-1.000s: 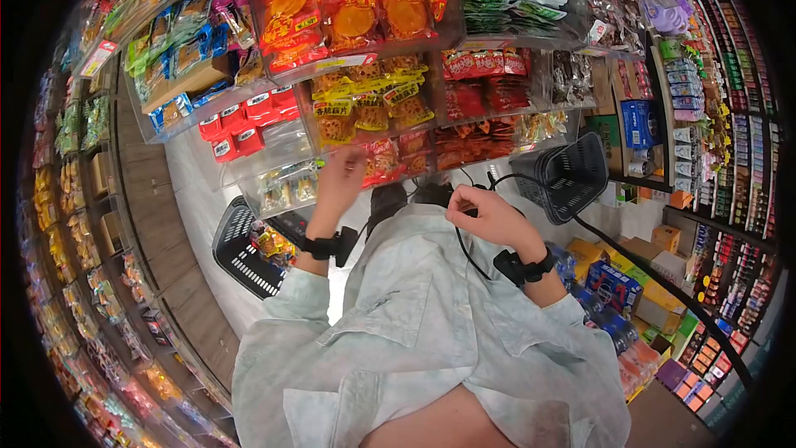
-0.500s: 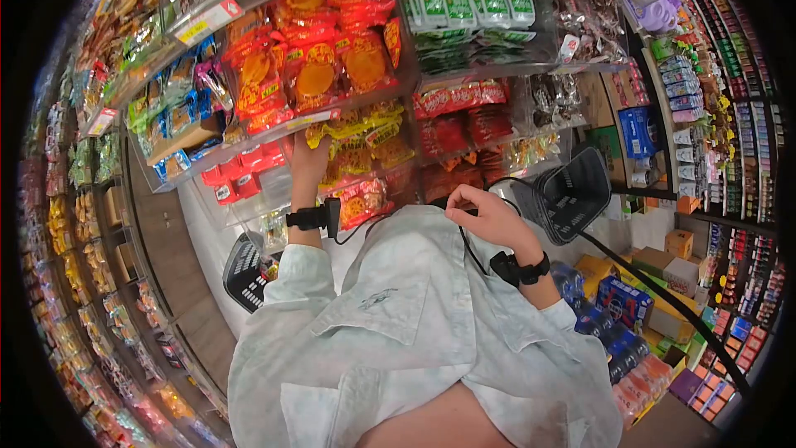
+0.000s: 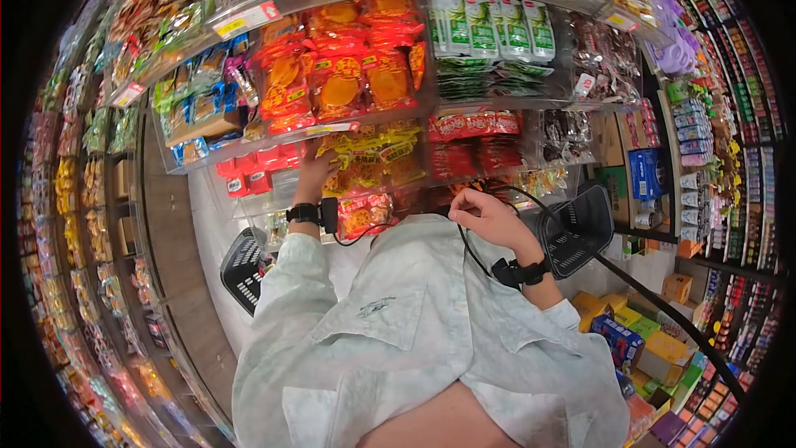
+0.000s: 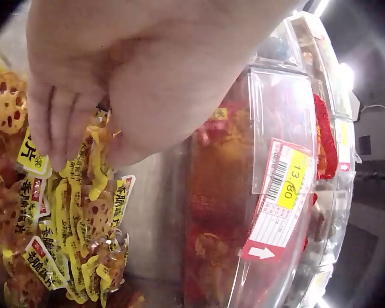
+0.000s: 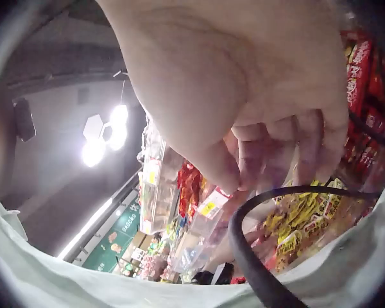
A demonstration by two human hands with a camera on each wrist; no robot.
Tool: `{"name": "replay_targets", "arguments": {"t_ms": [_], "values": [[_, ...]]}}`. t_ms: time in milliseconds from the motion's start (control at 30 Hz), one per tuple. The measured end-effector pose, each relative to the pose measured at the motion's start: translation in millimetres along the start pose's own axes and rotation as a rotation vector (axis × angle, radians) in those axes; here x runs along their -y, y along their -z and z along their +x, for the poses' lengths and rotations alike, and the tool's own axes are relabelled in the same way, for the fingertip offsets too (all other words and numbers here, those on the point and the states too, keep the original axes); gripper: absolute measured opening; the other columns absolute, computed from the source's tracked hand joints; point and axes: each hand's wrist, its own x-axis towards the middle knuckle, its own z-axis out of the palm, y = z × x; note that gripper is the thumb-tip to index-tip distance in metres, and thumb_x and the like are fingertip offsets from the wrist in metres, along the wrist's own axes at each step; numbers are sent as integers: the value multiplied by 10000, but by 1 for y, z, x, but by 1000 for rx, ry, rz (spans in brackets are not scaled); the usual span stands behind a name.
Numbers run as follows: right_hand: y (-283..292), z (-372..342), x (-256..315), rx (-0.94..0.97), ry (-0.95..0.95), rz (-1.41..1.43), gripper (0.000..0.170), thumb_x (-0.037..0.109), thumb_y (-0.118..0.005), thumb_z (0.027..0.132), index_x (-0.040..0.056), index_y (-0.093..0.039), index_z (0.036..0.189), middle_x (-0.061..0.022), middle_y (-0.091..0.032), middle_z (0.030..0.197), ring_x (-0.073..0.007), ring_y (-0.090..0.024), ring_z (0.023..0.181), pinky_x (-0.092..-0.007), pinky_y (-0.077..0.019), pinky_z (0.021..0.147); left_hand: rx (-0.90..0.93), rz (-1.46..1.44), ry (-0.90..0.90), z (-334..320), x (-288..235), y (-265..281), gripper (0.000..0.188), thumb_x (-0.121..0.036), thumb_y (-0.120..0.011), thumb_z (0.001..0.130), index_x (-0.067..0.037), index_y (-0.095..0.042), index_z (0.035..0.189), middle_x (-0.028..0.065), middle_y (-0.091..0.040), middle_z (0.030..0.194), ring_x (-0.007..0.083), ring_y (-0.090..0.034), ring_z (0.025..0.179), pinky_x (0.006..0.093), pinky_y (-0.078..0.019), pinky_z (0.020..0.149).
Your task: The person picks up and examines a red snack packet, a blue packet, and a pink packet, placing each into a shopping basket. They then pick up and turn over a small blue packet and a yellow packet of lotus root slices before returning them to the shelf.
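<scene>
Clear bins hold yellow snack packets (image 3: pixel 373 156). My left hand (image 3: pixel 315 172) is in the yellow bin, near its left side. In the left wrist view, the fingers and thumb of my left hand (image 4: pixel 141 83) close around the upper edges of yellow packets (image 4: pixel 90 212), pinching at least one; its fingertips are partly hidden among the packets. My right hand (image 3: pixel 497 220) hangs before the shirt, holding nothing, its fingers loosely bent. The right wrist view shows that hand (image 5: pixel 263 109) with a black cable crossing below the fingers.
Above the yellow bin are red packets (image 3: pixel 342 87) and green-and-white packets (image 3: pixel 485 25). Dark baskets stand at the lower left (image 3: pixel 242 270) and right (image 3: pixel 578 228). A black cable (image 3: pixel 663 303) runs to the right. Price tags (image 4: pixel 279 199) line the bin fronts.
My left hand has moved forward and left from near the body into the yellow packets. The shelves have shifted in the head view. My right hand has barely moved.
</scene>
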Motion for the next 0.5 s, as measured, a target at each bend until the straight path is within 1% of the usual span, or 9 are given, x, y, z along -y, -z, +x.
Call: {"name": "replay_targets", "arguments": {"t_ms": [33,67,167,267,367,500], "values": [[-3,4,-1,23,6,-14,207,214,-691,1011,23,-643,1074,-38,-691,1013,-140,-660,956,-314,-529,884,24,-66,11,-3,2,1,571,-155,-650,1006,-153,-472,1549,100,-689,1278,247,-746,977,366,-583,868],[-6,6,-1,43,11,-29,209,215,-691,1011,22,-642,1076,-40,-693,1010,-141,-662,947,-314,-531,877,14,-42,25,-3,3,2,540,-148,-631,1020,-131,-475,1536,112,-680,1301,255,-729,1064,357,-573,895],[-15,9,10,103,-49,-56,215,216,-690,1012,18,-640,1081,-50,-705,1001,-148,-673,930,-320,-540,857,146,-338,-101,9,27,14,498,-159,-614,1032,-125,-491,1513,105,-673,1326,255,-696,1160,346,-551,939],[-26,5,17,69,-21,-80,214,213,-685,1014,16,-640,1085,-58,-714,998,-153,-685,925,-324,-545,841,50,-313,-24,0,9,4,439,-198,-653,1017,-75,-538,1422,98,-695,1307,237,-699,1143,335,-531,942],[-37,-3,20,27,-75,-86,211,207,-686,1013,16,-642,1090,-59,-716,1009,-152,-689,952,-323,-544,855,7,-239,-39,8,13,0,451,-244,-650,1021,-27,-553,1405,103,-699,1315,234,-697,1149,343,-513,964],[-55,-16,7,-28,-125,-24,200,193,-687,1011,18,-644,1097,-59,-713,1019,-154,-687,966,-318,-542,879,-59,-390,-94,-13,4,-10,435,-303,-637,1030,1,-614,1341,115,-723,1267,226,-697,1112,337,-506,950]]}}
